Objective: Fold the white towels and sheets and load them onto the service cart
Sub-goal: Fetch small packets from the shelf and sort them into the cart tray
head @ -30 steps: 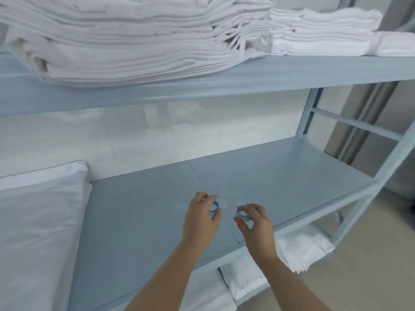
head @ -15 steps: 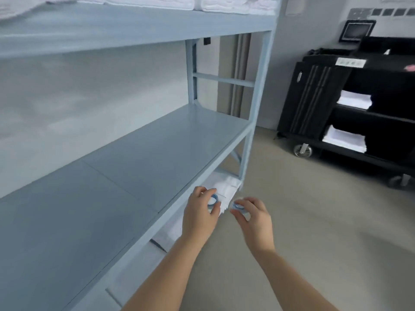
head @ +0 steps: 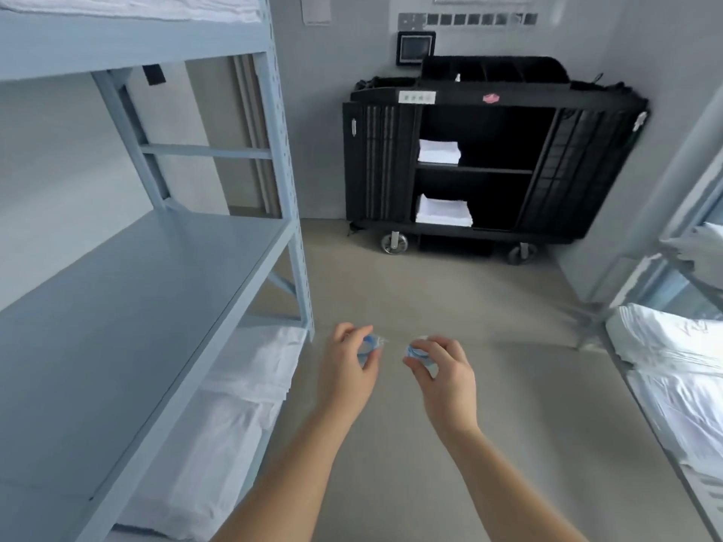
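While both hands hover over bare floor, left hand [head: 344, 369] pinches a small blue ring [head: 367, 346]; right hand [head: 446, 377] pinches another [head: 416, 354]. Service cart [head: 489, 158] at 12 o'clock holds two folded towel stacks [head: 444, 211]. Blue shelving [head: 156, 275] at 9 o'clock, white linens [head: 234, 404] beneath.

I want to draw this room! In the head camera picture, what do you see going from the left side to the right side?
Blue shelf rack → left hand → right hand → black service cart → white bedding at the right edge.
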Tool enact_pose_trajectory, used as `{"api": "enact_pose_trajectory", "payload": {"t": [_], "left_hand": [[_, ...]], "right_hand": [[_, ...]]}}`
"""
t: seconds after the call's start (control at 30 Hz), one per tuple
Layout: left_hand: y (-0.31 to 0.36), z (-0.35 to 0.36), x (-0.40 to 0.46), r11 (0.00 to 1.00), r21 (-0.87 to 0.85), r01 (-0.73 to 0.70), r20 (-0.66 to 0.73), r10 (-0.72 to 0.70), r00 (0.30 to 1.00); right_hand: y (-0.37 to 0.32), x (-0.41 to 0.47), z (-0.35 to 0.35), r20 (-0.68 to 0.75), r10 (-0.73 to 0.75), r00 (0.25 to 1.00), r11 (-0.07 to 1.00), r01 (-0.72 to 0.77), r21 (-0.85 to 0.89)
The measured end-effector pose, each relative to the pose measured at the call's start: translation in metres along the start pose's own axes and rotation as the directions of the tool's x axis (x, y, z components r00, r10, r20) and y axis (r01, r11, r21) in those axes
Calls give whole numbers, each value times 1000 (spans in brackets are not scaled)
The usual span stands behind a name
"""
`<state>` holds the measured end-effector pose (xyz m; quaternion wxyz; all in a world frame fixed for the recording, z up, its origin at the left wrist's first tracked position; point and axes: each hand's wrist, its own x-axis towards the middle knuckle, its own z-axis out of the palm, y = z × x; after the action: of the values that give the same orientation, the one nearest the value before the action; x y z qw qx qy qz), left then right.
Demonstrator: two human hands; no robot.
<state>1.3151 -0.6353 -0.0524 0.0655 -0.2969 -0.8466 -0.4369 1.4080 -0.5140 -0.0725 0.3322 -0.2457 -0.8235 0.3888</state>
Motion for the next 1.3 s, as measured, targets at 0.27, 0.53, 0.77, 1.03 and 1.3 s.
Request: {"api": "enact_pose_trajectory", "payload": {"t": [0.27, 0.53, 0.77, 1.03, 1.3], "left_hand": [[23, 108, 119, 999, -24, -40, 26, 41, 999], [53, 196, 245, 999, -6, -32, 25, 32, 999], [57, 261, 338, 1000, -2, -17, 40, 17, 999], [30, 336, 476, 999, -5, -41, 45, 42, 998], [12, 390, 661, 994, -10, -112, 82, 112, 990]], "right_hand": [[81, 130, -31, -75, 42, 996, 997, -46, -58], [140, 281, -55, -71, 54, 996, 994, -60, -91], [179, 384, -42, -70, 69, 995, 994, -75, -86], [228, 524, 0, -76, 77, 994, 993, -83, -78], [249, 704, 46, -114, 112, 987, 992, -118, -53]]}}
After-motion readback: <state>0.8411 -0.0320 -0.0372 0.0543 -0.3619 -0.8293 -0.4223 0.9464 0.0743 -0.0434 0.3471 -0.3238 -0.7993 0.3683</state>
